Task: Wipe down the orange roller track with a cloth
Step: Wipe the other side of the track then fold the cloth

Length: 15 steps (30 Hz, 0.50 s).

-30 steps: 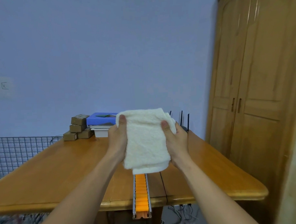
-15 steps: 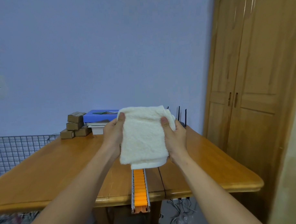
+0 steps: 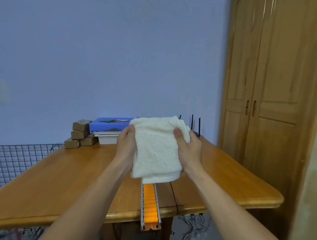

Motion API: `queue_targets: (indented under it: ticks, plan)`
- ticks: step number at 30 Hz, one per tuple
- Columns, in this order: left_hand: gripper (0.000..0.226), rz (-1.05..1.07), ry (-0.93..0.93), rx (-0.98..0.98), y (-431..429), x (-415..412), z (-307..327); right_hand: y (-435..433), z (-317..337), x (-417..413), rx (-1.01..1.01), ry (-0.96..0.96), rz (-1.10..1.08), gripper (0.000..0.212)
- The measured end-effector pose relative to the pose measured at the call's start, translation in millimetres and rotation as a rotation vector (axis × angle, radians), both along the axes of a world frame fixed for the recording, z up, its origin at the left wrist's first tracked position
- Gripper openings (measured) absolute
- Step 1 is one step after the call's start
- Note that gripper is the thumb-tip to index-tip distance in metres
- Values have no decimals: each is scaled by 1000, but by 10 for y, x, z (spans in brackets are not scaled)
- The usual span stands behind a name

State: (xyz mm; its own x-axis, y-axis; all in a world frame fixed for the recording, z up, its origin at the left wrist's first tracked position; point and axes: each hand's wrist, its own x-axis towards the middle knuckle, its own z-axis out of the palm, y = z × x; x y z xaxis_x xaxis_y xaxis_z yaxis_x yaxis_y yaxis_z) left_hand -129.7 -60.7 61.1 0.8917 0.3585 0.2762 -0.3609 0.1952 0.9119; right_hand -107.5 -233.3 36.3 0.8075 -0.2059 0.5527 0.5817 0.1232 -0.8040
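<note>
A folded white fluffy cloth [image 3: 156, 148] is held up in the air above the wooden table [image 3: 57, 186]. My left hand [image 3: 125, 148] grips its left edge and my right hand [image 3: 189, 149] grips its right edge, thumbs on the front. Below the cloth the orange roller track [image 3: 150, 204] lies lengthwise on the table in a pale metal channel, its near end jutting past the table's front edge. The cloth hides the track's far part.
Small cardboard boxes [image 3: 80, 134] and a blue box on white trays [image 3: 109, 127] stand at the table's far edge. Black router antennas [image 3: 195, 124] rise behind the cloth. A wire mesh panel [image 3: 15, 160] is left, a wooden wardrobe [image 3: 272, 107] right.
Both hands keep hold of the cloth, and the view has shifted slightly, so more of the track's near end shows below the cloth.
</note>
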Motion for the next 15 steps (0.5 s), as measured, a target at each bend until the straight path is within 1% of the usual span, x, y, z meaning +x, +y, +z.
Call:
queue_targets:
  ticks: [7, 10, 13, 15]
  plan:
    - [29, 9, 30, 12, -88, 115, -100, -110, -80, 70, -26, -3, -17, 19]
    - [31, 9, 65, 18, -163, 186, -163, -188, -126, 106, -40, 24, -33, 17]
    - [34, -10, 111, 29, -262, 250, -264, -291, -213, 173, -46, 74, -65, 18]
    - [35, -32, 132, 34, -332, 302, -331, -357, -289, 217, -51, 105, -84, 23]
